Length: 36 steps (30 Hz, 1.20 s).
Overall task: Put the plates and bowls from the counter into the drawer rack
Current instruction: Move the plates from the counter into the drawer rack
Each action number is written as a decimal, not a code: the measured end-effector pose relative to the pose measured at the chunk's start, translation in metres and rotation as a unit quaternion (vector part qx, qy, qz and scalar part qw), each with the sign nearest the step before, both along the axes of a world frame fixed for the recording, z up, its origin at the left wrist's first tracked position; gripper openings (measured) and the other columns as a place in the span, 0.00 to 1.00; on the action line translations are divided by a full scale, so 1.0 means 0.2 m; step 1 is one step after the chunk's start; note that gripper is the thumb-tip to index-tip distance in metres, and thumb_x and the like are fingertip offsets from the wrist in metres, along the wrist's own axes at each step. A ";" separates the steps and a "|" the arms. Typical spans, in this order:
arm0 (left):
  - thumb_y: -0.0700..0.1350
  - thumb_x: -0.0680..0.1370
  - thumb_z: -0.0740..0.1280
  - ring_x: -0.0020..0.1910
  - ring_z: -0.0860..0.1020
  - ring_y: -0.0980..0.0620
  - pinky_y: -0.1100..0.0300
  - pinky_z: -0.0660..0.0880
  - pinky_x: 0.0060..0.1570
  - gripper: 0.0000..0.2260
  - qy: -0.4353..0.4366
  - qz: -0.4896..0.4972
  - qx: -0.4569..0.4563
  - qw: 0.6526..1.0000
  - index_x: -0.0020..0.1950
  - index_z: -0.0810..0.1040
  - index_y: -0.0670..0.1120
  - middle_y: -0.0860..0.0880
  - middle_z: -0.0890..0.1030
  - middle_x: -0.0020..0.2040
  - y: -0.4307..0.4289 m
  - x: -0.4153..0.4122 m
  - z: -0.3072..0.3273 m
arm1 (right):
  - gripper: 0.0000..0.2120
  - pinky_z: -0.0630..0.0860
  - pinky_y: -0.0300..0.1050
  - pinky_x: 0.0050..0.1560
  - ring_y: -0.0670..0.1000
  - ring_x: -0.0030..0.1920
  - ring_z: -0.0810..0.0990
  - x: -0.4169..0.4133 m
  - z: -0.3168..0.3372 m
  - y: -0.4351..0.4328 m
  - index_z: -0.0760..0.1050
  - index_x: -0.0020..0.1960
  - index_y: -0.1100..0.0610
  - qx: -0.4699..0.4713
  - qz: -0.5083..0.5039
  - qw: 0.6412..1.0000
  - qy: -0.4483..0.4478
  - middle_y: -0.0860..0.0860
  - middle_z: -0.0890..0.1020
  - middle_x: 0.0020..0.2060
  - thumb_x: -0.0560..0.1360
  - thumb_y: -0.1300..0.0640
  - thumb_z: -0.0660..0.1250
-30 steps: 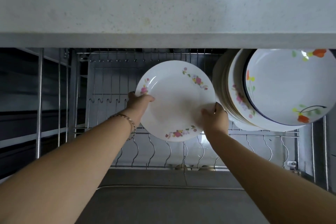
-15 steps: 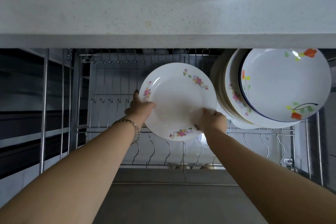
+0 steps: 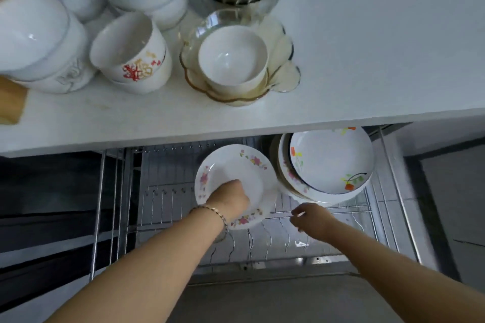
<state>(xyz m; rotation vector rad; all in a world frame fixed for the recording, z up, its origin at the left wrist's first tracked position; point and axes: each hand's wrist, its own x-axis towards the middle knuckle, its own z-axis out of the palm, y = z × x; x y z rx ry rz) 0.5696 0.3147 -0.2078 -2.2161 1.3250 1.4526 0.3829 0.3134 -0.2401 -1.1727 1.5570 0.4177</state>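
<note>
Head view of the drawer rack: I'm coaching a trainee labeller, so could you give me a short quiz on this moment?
1. True or false: the left hand and the right hand both hold the pink-flowered plate.
2. On the counter, the glass dish holds: A) a white bowl B) a spoon C) nothing.
3. Fill in: in the drawer rack, the stacked plates stand on the pink-flowered plate's ____ side.
Key: 1 false, only the left hand holds it; the right hand is apart from it and holds nothing. 2 A. 3 right.
</note>
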 end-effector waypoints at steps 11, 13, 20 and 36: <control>0.36 0.75 0.58 0.46 0.77 0.44 0.62 0.67 0.37 0.10 0.038 -0.128 -0.041 0.990 0.36 0.75 0.40 0.43 0.76 0.36 -0.30 -1.12 0.74 | 0.19 0.73 0.45 0.60 0.56 0.56 0.80 -1.13 0.89 -0.31 0.71 0.66 0.63 -0.120 0.045 0.991 0.029 0.59 0.79 0.60 0.78 0.55 0.61; 0.38 0.77 0.58 0.47 0.78 0.45 0.58 0.74 0.46 0.09 0.042 -0.129 -0.068 0.988 0.43 0.77 0.41 0.44 0.76 0.41 -0.36 -1.31 0.81 | 0.19 0.73 0.46 0.61 0.57 0.58 0.80 -1.33 0.99 -0.39 0.71 0.66 0.63 -0.139 0.064 0.987 0.045 0.59 0.79 0.61 0.78 0.56 0.60; 0.36 0.78 0.57 0.41 0.80 0.44 0.60 0.76 0.39 0.15 0.091 -0.027 -0.146 0.985 0.32 0.68 0.47 0.48 0.74 0.33 -0.70 -2.16 1.11 | 0.17 0.74 0.41 0.53 0.57 0.56 0.80 -2.25 1.35 -0.65 0.75 0.61 0.66 -0.215 0.053 0.971 0.088 0.59 0.81 0.53 0.77 0.58 0.58; 0.38 0.79 0.55 0.31 0.75 0.56 0.64 0.68 0.31 0.10 0.104 0.083 -0.150 0.980 0.39 0.69 0.45 0.50 0.75 0.35 -1.38 -2.58 1.33 | 0.18 0.76 0.47 0.56 0.58 0.49 0.81 -2.76 1.56 -1.38 0.75 0.60 0.70 -0.259 0.016 0.964 0.048 0.63 0.82 0.55 0.76 0.60 0.58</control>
